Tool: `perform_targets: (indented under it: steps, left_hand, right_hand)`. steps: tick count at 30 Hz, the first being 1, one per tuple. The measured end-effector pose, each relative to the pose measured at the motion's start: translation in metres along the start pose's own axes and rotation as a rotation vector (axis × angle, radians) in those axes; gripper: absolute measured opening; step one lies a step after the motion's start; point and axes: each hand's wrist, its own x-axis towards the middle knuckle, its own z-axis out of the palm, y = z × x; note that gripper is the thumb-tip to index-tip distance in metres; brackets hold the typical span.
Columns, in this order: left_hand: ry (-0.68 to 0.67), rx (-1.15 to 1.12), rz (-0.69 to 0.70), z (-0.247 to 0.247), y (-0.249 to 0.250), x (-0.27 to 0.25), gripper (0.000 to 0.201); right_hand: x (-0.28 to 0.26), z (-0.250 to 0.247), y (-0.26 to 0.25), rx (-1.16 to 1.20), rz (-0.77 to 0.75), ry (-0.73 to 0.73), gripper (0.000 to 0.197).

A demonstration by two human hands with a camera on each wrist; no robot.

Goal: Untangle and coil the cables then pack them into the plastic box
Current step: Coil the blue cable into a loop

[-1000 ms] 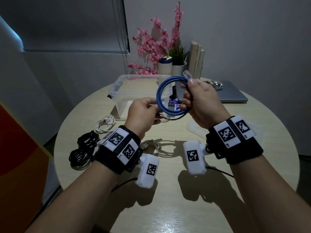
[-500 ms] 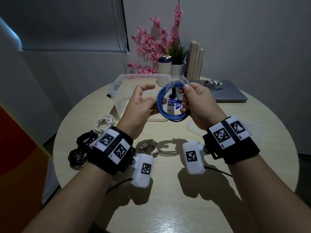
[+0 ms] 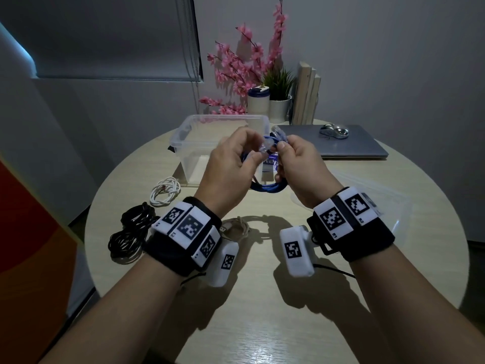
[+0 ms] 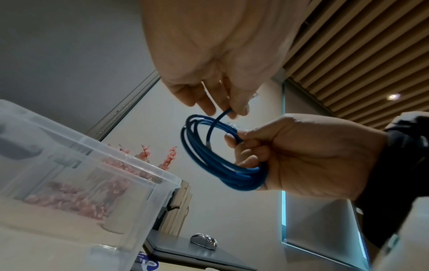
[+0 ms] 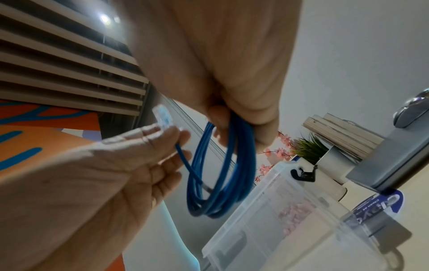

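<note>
Since half a second ago, when its fingers were spread beside the loop, the left hand (image 3: 231,164) has closed to pinch the clear plug end of the blue cable (image 4: 223,165), while the right hand (image 3: 299,166) grips the coil in the air; probably tucking the tail before packing. Behind sits the plastic box (image 3: 183,132), then a blue label (image 5: 380,203), unreadable

A closed grey laptop (image 3: 349,143) was set at the far right of the round table (image 3: 262,324), with a silver mouse (image 3: 333,131) laid on it (pink blossoms (image 3: 244,64) behind).
</note>
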Motion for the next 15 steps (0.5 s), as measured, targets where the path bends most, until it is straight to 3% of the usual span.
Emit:
perform_targets:
  steps: [3,7,10,15]
  left_hand:
    - [-0.057,-0.246,0.003,0.002,0.009,-0.005,0.018]
    - [0.145,-0.502,-0.121,-0.003,0.003,0.001,0.022]
    - [0.274,-0.551,-0.233,-0.007,0.003,0.004,0.024]
    - [0.296,-0.539,-0.368,-0.015,-0.006,0.005,0.021]
  right_hand:
    - [0.000,0.000,0.001,-0.013,-0.005,-0.010,0.022]
    - [-0.003,-0.007,-0.002,0.119,0.025,0.006,0.021]
    - [-0.004,-0.010,-0.005,0.167,0.023,-0.001,0.022]
    - [-0.002,-0.015,-0.008,0.265,0.052,0.025,0.026]
